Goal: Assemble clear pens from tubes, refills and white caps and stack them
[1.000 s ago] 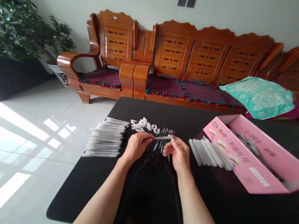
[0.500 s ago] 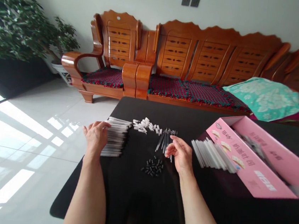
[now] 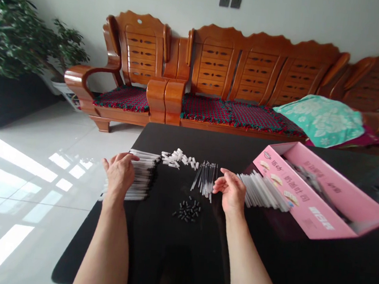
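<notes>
My left hand (image 3: 119, 173) rests palm down over the left end of a row of whitish sticks with dark ends (image 3: 143, 175), which look like pen barrels. Its fingers are stretched out and nothing shows in them. My right hand (image 3: 231, 192) is held open, with its fingers loosely bent, beside a bundle of thin dark pen refills (image 3: 203, 179). On its other side lies a stack of translucent white tubes (image 3: 262, 192). Small white cylindrical pieces (image 3: 178, 157) lie between the row and the refills. Nearer me is a small heap of black plugs (image 3: 188, 210).
A pink open box (image 3: 305, 201) with grey contents stands on the right of the black table (image 3: 158, 247). Behind the table is a wooden sofa (image 3: 214, 63) with a teal cushion (image 3: 323, 122). Potted plants (image 3: 27, 39) stand at the left.
The view has turned slightly right. My right hand has shifted right, off the refills. My left hand stays over the row of sticks.
</notes>
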Action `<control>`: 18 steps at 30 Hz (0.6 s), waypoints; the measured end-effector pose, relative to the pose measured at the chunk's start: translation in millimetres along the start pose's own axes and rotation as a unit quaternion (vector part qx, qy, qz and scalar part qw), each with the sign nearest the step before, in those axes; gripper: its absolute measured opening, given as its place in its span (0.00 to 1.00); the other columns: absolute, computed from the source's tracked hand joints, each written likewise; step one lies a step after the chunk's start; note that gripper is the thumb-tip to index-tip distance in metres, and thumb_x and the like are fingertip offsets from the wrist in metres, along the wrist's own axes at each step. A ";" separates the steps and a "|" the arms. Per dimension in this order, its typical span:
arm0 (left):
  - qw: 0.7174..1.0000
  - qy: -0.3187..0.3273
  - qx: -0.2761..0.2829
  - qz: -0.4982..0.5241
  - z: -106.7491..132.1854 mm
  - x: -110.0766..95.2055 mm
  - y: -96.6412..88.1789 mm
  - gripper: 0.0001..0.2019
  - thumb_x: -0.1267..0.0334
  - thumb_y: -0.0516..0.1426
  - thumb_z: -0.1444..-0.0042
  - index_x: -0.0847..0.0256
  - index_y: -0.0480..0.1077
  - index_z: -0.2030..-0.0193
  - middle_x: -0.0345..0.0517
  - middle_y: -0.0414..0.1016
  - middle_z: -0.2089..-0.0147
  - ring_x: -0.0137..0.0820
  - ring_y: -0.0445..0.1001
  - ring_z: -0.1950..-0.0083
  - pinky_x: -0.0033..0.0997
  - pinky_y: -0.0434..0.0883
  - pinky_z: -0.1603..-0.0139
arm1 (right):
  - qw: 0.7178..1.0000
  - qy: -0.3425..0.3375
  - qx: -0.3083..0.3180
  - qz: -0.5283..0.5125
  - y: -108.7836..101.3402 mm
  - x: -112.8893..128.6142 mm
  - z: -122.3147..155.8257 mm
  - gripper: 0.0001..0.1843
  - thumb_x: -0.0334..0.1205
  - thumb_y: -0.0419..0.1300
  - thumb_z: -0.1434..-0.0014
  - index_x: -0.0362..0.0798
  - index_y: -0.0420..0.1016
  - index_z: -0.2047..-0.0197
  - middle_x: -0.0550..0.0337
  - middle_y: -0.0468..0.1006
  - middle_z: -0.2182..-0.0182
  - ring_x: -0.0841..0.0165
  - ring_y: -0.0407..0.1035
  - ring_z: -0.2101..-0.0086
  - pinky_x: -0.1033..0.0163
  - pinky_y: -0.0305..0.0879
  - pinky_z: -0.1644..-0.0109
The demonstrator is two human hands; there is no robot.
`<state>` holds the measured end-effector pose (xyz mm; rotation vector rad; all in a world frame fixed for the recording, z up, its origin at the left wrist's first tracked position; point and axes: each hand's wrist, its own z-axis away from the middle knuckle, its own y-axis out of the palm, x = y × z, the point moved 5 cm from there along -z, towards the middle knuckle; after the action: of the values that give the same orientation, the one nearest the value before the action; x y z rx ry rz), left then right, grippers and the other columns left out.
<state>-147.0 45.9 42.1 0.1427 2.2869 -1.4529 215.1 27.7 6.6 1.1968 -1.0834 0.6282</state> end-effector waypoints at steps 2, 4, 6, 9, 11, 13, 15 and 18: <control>0.999 0.027 -0.008 0.031 2.2 -15.8 -0.7 0.17 0.69 0.46 0.38 0.55 0.76 0.56 0.47 0.75 0.47 0.44 0.67 0.42 0.58 0.47 0.31 | 0.998 -0.028 -0.055 0.031 -14.7 3.6 -6.2 0.19 0.50 0.67 0.49 0.42 0.77 0.60 0.61 0.77 0.81 0.69 0.69 0.84 0.67 0.65 0.85; 0.994 0.068 -0.018 0.090 8.7 -41.0 -0.4 0.15 0.68 0.48 0.39 0.56 0.76 0.56 0.47 0.75 0.48 0.42 0.69 0.44 0.48 0.57 0.35 | 0.985 -0.065 -0.124 0.101 -34.0 9.7 -11.8 0.18 0.50 0.65 0.48 0.43 0.77 0.61 0.61 0.76 0.80 0.69 0.69 0.84 0.68 0.63 0.85; 0.983 0.099 -0.018 0.156 20.0 -71.0 3.8 0.12 0.66 0.51 0.39 0.57 0.75 0.55 0.47 0.75 0.51 0.39 0.71 0.47 0.38 0.65 0.43 | 0.953 -0.098 -0.190 0.215 -53.0 19.6 -15.3 0.17 0.49 0.63 0.46 0.43 0.78 0.62 0.60 0.76 0.80 0.69 0.68 0.84 0.67 0.61 0.84; 0.960 0.142 0.056 0.233 42.5 -116.4 23.8 0.10 0.67 0.54 0.40 0.57 0.75 0.56 0.44 0.76 0.59 0.33 0.73 0.60 0.30 0.68 0.56 | 0.843 -0.112 -0.220 0.477 -66.1 36.6 -17.5 0.12 0.41 0.60 0.45 0.43 0.81 0.64 0.53 0.78 0.78 0.60 0.73 0.77 0.58 0.69 0.72; 0.950 0.165 0.114 0.241 56.5 -138.2 41.1 0.07 0.68 0.55 0.41 0.58 0.76 0.60 0.43 0.75 0.64 0.30 0.73 0.65 0.28 0.67 0.61 | 0.752 -0.071 -0.192 0.626 -66.6 40.2 -18.5 0.09 0.38 0.61 0.46 0.46 0.82 0.66 0.47 0.80 0.73 0.53 0.76 0.69 0.52 0.70 0.65; 0.944 0.182 0.156 0.225 66.6 -149.5 56.7 0.06 0.69 0.56 0.42 0.59 0.76 0.64 0.43 0.74 0.66 0.29 0.72 0.66 0.27 0.66 0.62 | 0.693 -0.025 -0.155 0.703 -65.6 37.8 -18.3 0.07 0.39 0.62 0.46 0.48 0.82 0.67 0.45 0.81 0.70 0.50 0.77 0.66 0.49 0.69 0.62; 0.946 0.189 0.179 0.195 72.0 -151.9 68.1 0.03 0.66 0.59 0.43 0.59 0.75 0.64 0.43 0.74 0.66 0.30 0.72 0.66 0.28 0.65 0.63 | 0.664 -0.002 -0.134 0.736 -64.8 33.7 -17.4 0.07 0.42 0.65 0.47 0.49 0.82 0.68 0.44 0.81 0.69 0.50 0.77 0.66 0.49 0.69 0.63; 0.952 0.185 0.196 0.143 74.9 -147.8 76.9 0.07 0.60 0.64 0.47 0.58 0.74 0.63 0.43 0.75 0.64 0.33 0.73 0.63 0.29 0.64 0.64 | 0.643 -0.013 -0.131 0.755 -64.9 29.2 -17.3 0.08 0.44 0.67 0.49 0.48 0.81 0.70 0.44 0.81 0.70 0.51 0.76 0.68 0.50 0.70 0.65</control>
<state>32.5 34.5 10.1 0.8949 2.0927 -1.8153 288.0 20.8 6.1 -0.2751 -2.0149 1.6095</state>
